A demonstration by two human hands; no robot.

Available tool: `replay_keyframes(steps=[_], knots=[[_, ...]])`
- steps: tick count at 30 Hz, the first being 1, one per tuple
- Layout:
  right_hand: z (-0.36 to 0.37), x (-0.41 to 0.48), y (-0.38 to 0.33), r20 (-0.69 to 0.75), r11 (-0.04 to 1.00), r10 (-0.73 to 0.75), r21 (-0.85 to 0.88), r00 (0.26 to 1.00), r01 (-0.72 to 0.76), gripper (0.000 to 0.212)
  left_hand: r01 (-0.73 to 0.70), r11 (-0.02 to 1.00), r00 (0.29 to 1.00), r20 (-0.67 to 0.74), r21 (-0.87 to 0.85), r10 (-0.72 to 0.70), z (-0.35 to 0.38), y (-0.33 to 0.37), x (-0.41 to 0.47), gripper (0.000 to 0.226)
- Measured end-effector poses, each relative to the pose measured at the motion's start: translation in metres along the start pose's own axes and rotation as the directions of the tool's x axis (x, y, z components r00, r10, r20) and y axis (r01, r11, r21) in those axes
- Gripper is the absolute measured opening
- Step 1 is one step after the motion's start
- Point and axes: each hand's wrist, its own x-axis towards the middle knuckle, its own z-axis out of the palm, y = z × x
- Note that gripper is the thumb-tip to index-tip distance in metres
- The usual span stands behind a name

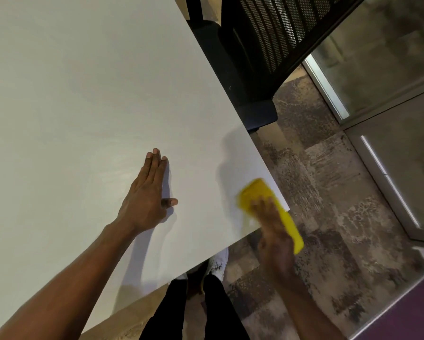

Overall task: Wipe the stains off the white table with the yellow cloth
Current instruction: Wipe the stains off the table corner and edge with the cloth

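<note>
Yellow cloth (260, 195) sits at the lower-right corner of the white table (83, 94), about right of centre in the frame, with its far part lying on the tabletop and its near part hanging past the table's edge over the patterned carpet (329, 192). It looks like a bright, folded oblong pad, blurred by motion. The right hand (274, 231) lies on top of it, fingers spread over the cloth rather than curled round it; blur hides how firmly they press. The left hand (147, 195) rests flat on the table left of the cloth and well apart from it, fingers straight and together, thumb out to the side, holding nothing. Wide bare tabletop stretches toward the upper left of the frame. Along the table's right edge, in the upper middle, a black mesh chair (267, 45) stands close against it. No stains can be made out on the surface.
</note>
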Motion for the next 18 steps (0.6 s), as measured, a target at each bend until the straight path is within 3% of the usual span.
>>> replay_keyframes(steps=[2, 5, 9, 11, 15, 18], knots=[[-0.02, 0.016, 0.018, -0.207, 0.989, 0.148, 0.012, 0.967, -0.149, 0.082, 0.001, 1.0, 1.0, 0.007, 0.001, -0.001, 0.0, 0.0, 0.0, 0.11], [-0.03, 0.04, 0.027, -0.301, 0.996, 0.027, -0.073, 0.953, -0.051, 0.088, -0.004, 1.0, 1.0, 0.013, 0.008, 0.003, -0.001, 0.0, 0.0, 0.11], [0.012, 0.039, -0.025, -0.155, 0.991, -0.114, -0.093, 0.981, 0.101, 0.1, -0.001, 1.0, 1.0, 0.014, 0.003, 0.001, -0.001, -0.001, 0.0, 0.111], [0.041, 0.023, -0.057, -0.06, 0.977, -0.198, -0.088, 0.978, 0.192, 0.094, -0.004, 1.0, 1.0, 0.008, 0.01, 0.004, 0.0, -0.001, 0.0, 0.111], [0.082, -0.025, -0.097, 0.057, 0.88, -0.471, -0.044, 0.88, 0.473, 0.049, -0.046, 0.998, 0.999, 0.005, 0.035, 0.046, -0.003, -0.005, 0.0, 0.102], [0.076, -0.036, -0.085, 0.144, 0.798, -0.583, -0.084, 0.8, 0.597, 0.045, -0.101, 0.994, 0.995, -0.005, 0.041, 0.101, -0.006, -0.011, -0.002, 0.086]])
